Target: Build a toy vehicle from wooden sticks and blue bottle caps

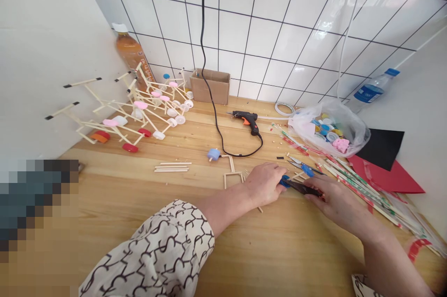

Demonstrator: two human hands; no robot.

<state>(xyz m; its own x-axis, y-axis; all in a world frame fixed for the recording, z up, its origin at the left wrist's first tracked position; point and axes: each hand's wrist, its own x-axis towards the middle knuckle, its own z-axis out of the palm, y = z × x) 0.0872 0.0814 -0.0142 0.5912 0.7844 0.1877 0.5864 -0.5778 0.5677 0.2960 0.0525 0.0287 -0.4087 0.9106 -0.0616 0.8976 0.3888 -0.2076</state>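
Left hand [261, 184], right hand [337, 200] together, clamped on scissors [302, 188]; risk of slip nicking fingers [312, 196]. Cord [218, 133] of glue gun [246, 120] loose across desk [279, 259]; risk of snag, tipping gun.

Near scissors [301, 187] — blue handles, dark blades. Sleeve [164, 246] cream, black squiggle print. Far glue gun [246, 120] black, orange trigger. Right: red foam sheet [384, 177], black foam sheet [381, 148]. Far wall tiles [265, 41] — white, black grout.

Left hand [261, 184] and right hand [335, 200] grip blue-handled black scissors [302, 187] on pale wooden workbench [122, 185]; second blue-handled scissors [306, 169] lie just beyond.
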